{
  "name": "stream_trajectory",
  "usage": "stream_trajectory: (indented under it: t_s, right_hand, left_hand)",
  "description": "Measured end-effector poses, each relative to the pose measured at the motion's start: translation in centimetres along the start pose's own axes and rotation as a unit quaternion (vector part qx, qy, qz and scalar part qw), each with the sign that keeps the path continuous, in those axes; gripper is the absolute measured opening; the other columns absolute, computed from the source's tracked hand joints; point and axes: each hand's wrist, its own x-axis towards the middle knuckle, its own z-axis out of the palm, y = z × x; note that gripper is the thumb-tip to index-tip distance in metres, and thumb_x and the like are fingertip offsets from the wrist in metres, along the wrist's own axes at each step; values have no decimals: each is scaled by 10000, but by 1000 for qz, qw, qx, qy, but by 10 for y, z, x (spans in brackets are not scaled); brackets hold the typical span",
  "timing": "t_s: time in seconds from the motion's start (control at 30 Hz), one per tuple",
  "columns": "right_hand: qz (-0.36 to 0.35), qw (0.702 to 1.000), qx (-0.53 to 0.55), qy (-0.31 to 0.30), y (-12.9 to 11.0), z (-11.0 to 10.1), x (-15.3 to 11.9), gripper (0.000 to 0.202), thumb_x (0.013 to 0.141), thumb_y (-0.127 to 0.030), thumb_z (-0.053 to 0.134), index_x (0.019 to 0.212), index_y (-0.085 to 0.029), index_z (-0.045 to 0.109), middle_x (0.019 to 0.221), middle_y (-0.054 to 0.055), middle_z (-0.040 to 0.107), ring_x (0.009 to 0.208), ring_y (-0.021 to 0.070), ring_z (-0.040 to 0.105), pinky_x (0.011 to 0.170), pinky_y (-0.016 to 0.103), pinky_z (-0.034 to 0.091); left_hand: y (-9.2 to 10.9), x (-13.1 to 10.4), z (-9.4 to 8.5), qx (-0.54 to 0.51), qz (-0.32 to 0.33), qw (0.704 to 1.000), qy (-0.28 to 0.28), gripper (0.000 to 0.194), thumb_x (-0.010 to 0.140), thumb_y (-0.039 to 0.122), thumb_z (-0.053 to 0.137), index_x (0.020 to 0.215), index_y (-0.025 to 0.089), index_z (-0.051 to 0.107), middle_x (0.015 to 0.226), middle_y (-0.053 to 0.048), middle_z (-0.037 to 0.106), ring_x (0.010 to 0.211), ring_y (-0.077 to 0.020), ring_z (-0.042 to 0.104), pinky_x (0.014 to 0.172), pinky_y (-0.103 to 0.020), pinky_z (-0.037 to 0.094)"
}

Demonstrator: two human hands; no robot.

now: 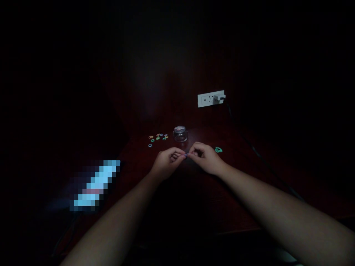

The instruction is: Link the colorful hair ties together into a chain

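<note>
Between the fingertips of my left hand (169, 161) and my right hand (205, 157) is a small bluish-purple band (186, 155), pinched from both sides over the dark red table. Just beyond my hands stands a clear glass jar (181, 136) with its lid on. Several small coloured bands (158, 138), orange, green, blue and yellow, lie left of the jar. A green band bundle (219, 149) rests to the right, close to my right hand.
A white wall socket (210, 99) with a plug in it is at the back right. Its dark cable (257, 153) runs down the table's right side. At the left is a bright, pixelated screen (95, 186). The surroundings are very dark.
</note>
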Motion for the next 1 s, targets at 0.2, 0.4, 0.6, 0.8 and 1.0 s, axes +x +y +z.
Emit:
stream_trajectory:
  t_s: [0.2,0.4,0.6,0.8,1.0]
  right_hand:
    - [4,999,-32,-2,1,-1,0,176,784,-210,493,617,-158,477,606,-22,441,572,94,408,517,209,308]
    - [30,998,-40,-45,3,1,1,302,850,-279,401,569,-168,403,531,-39,385,512,87,366,484,211,274]
    - [45,997,-37,-53,3,2,1,306,851,-292,410,583,-158,473,526,-28,444,508,92,402,500,216,296]
    - [25,997,-62,-28,4,2,1,200,811,-227,470,631,-150,505,586,-18,477,559,96,426,526,211,317]
    - [1,998,-55,-30,4,1,1,149,794,-189,501,662,-140,550,649,3,512,619,106,462,574,219,347]
  left_hand:
    - [-1,0,-1,20,4,1000,-16,214,749,314,599,880,155,657,794,-50,686,659,-122,608,561,-207,471]
    - [3,-1,-2,34,4,999,-21,193,743,291,614,877,164,669,759,-33,688,627,-108,596,550,-197,464]
    - [5,-1,-1,24,2,1000,-13,194,752,301,607,864,154,664,766,-39,686,616,-103,588,545,-197,464]
    - [4,-1,0,27,0,1000,-7,207,756,321,601,846,142,651,736,-35,670,610,-96,579,531,-185,450]
    - [2,-1,-1,30,8,1000,3,218,757,330,597,858,144,649,748,-39,666,640,-107,590,555,-194,459]
